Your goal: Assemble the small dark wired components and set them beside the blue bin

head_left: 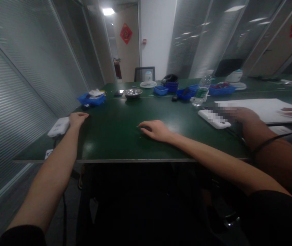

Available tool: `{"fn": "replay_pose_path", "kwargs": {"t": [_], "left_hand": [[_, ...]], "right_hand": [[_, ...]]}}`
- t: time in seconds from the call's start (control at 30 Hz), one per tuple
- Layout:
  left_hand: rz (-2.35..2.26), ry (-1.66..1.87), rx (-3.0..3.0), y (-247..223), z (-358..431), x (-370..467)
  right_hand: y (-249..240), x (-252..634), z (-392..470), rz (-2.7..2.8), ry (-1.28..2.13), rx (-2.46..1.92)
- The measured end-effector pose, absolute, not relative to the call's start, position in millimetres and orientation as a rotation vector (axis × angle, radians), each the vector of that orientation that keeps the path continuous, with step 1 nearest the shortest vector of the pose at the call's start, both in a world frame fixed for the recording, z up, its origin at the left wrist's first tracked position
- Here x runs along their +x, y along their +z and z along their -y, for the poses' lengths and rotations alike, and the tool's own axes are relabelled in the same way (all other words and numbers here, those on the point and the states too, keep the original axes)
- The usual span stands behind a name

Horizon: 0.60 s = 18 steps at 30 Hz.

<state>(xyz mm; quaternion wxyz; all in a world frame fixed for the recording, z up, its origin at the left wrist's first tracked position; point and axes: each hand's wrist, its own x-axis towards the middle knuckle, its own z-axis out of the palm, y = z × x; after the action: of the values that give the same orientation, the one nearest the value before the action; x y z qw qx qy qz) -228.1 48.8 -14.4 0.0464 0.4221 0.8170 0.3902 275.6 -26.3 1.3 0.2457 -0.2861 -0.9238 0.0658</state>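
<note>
My left hand (77,119) rests on the green table beside a white power-strip-like box (59,126). Its fingers are drawn together in a pinch, pointing right; what they hold, if anything, is too small to make out. Nearer the middle of the table, my right hand (156,130) lies with fingers curled and thumb close to the index finger. A tiny pale tip shows at those fingertips, but I cannot tell what it is.
Across the green table (110,136) stand a metal bowl (133,93), a blue tray with tissues (91,99), several blue bins and a water bottle (202,90). At right, another person's hands (245,116) are by a white box (213,119) and a white board (258,106).
</note>
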Motion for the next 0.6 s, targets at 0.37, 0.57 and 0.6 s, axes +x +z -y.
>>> {"fn": "replay_pose_path", "kwargs": {"t": [0.37, 0.57, 0.6], "left_hand": [[-2.602, 0.633, 2.064, -12, -47, -209], [-2.039, 0.781, 2.280, -7, -48, -163], [-1.911, 0.823, 2.293, -7, -46, -152]], "right_hand": [[-1, 276, 23, 2.520, 0.172, -0.753], [-1, 276, 23, 2.513, 0.180, -0.769], [-1, 276, 24, 2.509, 0.180, -0.768]]}}
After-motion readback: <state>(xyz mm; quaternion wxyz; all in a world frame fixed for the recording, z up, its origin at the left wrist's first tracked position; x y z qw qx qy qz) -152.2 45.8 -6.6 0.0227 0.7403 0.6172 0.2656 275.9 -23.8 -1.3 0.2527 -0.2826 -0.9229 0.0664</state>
